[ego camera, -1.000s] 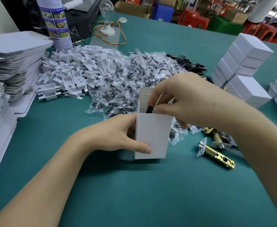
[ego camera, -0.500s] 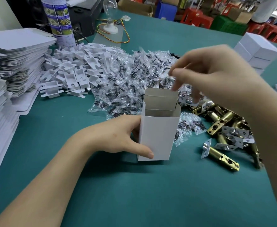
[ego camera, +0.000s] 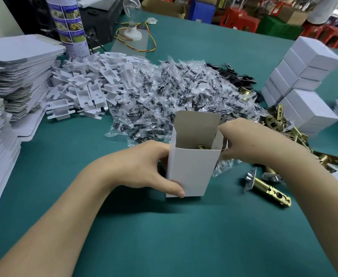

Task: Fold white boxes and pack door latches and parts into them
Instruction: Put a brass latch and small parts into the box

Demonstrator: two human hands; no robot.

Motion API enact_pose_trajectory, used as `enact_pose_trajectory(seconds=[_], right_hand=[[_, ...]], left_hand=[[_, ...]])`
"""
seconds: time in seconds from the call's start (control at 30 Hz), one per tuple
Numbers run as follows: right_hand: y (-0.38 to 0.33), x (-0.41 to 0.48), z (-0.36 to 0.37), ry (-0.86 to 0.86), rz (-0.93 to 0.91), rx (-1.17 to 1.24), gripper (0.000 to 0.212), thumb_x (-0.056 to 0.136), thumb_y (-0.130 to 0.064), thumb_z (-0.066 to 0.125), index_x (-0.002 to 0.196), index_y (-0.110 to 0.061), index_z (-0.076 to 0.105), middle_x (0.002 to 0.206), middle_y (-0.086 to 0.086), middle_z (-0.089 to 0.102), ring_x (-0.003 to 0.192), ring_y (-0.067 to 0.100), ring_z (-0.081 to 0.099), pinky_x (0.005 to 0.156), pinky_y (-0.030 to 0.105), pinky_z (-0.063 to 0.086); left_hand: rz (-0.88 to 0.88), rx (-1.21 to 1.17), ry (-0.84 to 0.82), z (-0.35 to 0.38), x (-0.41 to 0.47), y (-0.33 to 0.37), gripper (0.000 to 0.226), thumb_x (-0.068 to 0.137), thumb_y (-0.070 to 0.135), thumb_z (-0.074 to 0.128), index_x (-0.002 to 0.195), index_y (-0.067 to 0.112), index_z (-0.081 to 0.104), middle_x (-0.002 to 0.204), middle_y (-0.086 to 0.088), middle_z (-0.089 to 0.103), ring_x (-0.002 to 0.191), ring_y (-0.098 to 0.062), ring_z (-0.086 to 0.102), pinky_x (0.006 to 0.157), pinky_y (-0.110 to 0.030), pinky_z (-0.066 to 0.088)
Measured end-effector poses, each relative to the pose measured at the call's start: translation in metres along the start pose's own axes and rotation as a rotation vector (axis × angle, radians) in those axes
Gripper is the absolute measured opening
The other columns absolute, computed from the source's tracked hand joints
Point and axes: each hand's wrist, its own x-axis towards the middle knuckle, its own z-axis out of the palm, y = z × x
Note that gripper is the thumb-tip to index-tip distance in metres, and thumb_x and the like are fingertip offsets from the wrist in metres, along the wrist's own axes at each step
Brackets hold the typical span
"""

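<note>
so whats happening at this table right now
A person is packing door hardware. Their left hand grips an upright white box, its top open, a brass part visible inside. The right hand pinches the box's right side flap. More brass latches lie loose on the green table to the right.

Teal-covered table [ego camera: 184, 236], red plastic stools [ego camera: 238, 19] + cardboard boxes [ego camera: 164, 7] in bkgd
</note>
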Motion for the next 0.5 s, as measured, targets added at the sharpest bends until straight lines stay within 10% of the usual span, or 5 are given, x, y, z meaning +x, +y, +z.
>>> enact_pose_trajectory(seconds=[0.2,0.37,0.5], right_hand=[[0.004,0.002,0.003,0.040,0.054,-0.034,0.051,0.090,-0.013,0.075,0.069,-0.036,0.034,0.073,-0.019,0.049,0.065,-0.002,0.042,0.052,0.024,0.029],[0.008,-0.010,-0.022,0.179,0.077,-0.001,0.026,0.097,-0.010,0.064,0.113,-0.028,0.074,0.082,-0.019,0.061,0.072,0.002,0.057,0.059,0.019,0.042],[0.014,-0.030,-0.057,0.432,0.050,0.348,0.011,0.092,-0.023,0.071,0.095,-0.032,0.076,0.084,-0.013,0.074,0.078,0.007,0.067,0.070,0.023,0.055]], left_hand=[[-0.006,-0.007,-0.012,0.000,-0.001,0.002,0.040,0.081,0.024,0.091,0.098,0.052,0.068,0.096,0.023,0.073,0.083,-0.001,0.067,0.072,-0.013,0.048],[-0.020,-0.010,-0.021,-0.001,0.000,0.001,0.037,0.082,0.028,0.090,0.101,0.050,0.068,0.099,0.022,0.074,0.086,-0.002,0.068,0.074,-0.014,0.049],[-0.026,-0.003,-0.022,-0.001,-0.001,0.001,0.037,0.082,0.028,0.090,0.103,0.049,0.068,0.102,0.023,0.074,0.088,-0.001,0.068,0.074,-0.012,0.048]])
